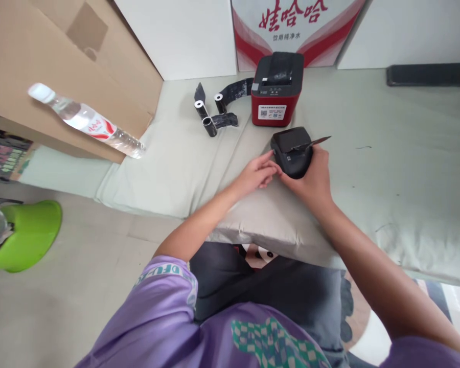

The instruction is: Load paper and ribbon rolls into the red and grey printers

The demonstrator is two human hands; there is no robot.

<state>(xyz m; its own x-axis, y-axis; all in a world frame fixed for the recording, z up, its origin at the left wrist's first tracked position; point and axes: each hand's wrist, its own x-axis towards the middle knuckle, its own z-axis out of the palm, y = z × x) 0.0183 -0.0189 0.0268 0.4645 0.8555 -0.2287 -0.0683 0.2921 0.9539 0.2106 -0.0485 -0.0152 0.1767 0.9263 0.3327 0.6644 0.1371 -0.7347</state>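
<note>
A small black portable printer (292,161) sits near the middle of the cloth-covered surface, and a dark strip (318,141) sticks out of it to the right. Wrapped around the printer's right side is my right hand (315,179), its thumb along the near edge. My left hand (256,174) is at the left side, index finger stretched to the printer's edge, the other fingers loosely bent and holding nothing. Right behind stands a red and black desktop printer (278,94) with a white label on its front. The printer's underside and my right fingertips are hidden.
Several black rolls (210,127) with unwound tails lie left of the red printer. A water bottle (95,122) leans against a cardboard box (72,61) at left. A flat black object (427,74) lies at the back right. A green stool (34,235) stands on the floor.
</note>
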